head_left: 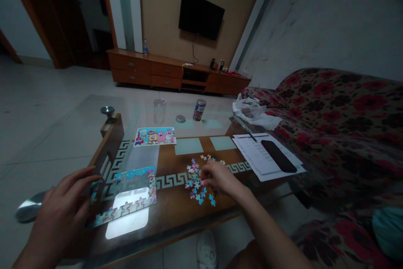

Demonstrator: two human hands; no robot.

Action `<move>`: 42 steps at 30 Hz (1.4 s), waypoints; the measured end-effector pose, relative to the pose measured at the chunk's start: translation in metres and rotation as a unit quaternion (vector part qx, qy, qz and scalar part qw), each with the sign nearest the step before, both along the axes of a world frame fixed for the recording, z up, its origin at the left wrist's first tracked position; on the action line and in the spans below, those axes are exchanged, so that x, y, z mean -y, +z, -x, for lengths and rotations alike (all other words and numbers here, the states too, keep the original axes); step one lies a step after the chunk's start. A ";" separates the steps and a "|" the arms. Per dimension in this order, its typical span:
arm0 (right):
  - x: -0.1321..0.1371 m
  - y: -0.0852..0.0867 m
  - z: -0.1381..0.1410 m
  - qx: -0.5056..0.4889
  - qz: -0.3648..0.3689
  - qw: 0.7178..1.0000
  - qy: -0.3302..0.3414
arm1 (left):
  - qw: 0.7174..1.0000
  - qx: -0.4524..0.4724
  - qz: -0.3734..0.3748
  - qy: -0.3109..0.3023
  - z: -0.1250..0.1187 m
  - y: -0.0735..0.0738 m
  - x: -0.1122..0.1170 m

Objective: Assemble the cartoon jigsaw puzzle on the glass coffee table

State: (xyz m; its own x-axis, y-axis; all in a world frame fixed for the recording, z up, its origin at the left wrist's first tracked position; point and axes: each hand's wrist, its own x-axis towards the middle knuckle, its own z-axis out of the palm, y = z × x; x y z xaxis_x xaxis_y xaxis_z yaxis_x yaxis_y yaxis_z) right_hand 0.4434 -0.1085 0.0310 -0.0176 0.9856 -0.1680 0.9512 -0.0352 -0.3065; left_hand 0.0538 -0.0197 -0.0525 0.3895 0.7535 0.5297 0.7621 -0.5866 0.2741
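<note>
A partly joined jigsaw puzzle border [153,185] lies on the glass coffee table, with its top, right and bottom strips in view. My left hand [67,204] rests at the border's left side, fingers stretched out and apart, covering much of that edge. Loose jigsaw pieces [197,184] in blue, pink and yellow are scattered in a pile to the right of the border. Over this pile my right hand [218,176] points down with its fingertips pinched together at a pinkish puzzle piece. Behind the border lies a colourful cartoon picture sheet [155,136].
Further back on the table stand a clear jar [159,111], a metal lid [180,118] and a labelled canister [199,110]. Papers [252,155] with a dark phone [278,156] and a pen lie at right, near a plastic bag [255,111]. A flowered sofa [340,101] borders the right side.
</note>
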 end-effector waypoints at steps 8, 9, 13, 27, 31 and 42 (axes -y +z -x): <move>-0.001 0.003 0.000 -0.010 0.013 0.996 -0.083 | 1.000 0.009 -0.005 -0.009 -0.001 0.002 0.001; -0.002 0.002 0.000 -0.011 0.000 0.997 -0.080 | 1.000 0.009 -0.005 -0.007 -0.001 0.002 0.001; -0.003 -0.005 -0.003 -0.020 -0.070 0.996 -0.043 | 1.000 0.005 -0.009 -0.008 0.000 0.001 -0.001; 0.000 -0.002 -0.018 -0.036 -0.082 0.996 -0.004 | 1.000 -0.003 -0.022 -0.012 0.002 -0.003 -0.003; -0.003 -0.003 -0.014 -0.023 -0.062 0.998 0.017 | 1.000 -0.003 -0.020 -0.012 0.001 -0.003 -0.003; -0.009 -0.005 -0.013 -0.008 -0.060 0.998 0.000 | 0.999 0.024 0.033 -0.007 0.000 0.002 0.001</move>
